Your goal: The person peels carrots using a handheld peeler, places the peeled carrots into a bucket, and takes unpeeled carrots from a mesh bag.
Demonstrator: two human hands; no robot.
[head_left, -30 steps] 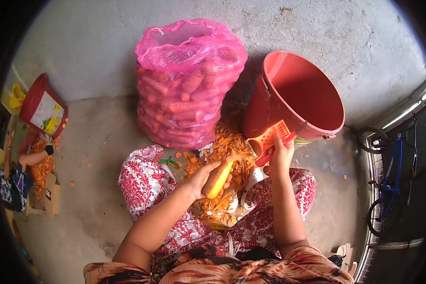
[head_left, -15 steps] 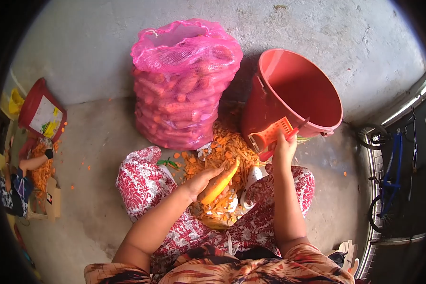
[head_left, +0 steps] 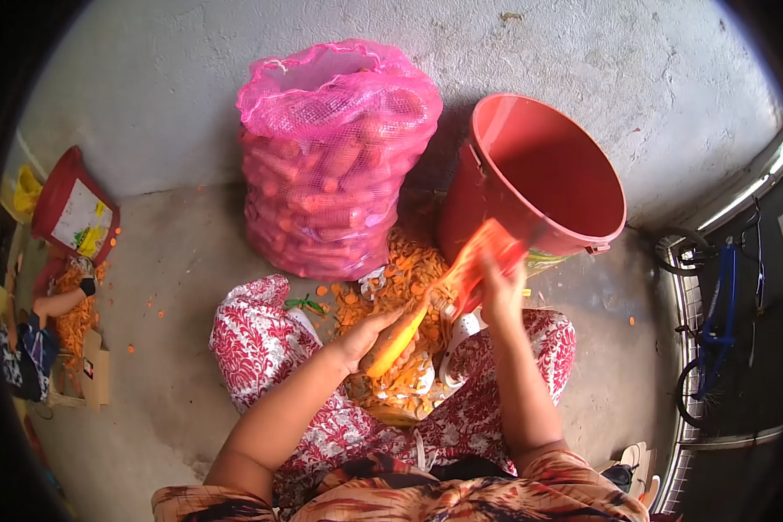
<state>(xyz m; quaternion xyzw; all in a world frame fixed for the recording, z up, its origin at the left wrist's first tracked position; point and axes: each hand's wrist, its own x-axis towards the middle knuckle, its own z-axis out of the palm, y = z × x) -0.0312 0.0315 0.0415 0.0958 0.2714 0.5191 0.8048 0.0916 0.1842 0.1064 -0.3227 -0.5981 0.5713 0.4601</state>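
Observation:
My left hand is wrapped round a bright orange carrot, which points up and to the right. In my right hand is an orange peeler, smeared by motion, its near end close to the carrot's tip. A red handle shows in the same hand, but the blur hides its shape. Beneath both hands lies a heap of carrot peelings between the legs, with cut carrot ends among it.
A pink mesh sack full of carrots stands against the wall. Right of it is a large red bucket. Far left, another person's arm reaches over peelings near a second red bucket. A blue bicycle is at right.
My right hand has moved left and slightly down, bringing the peeler to the carrot's tip. My left hand keeps the carrot in nearly the same place.

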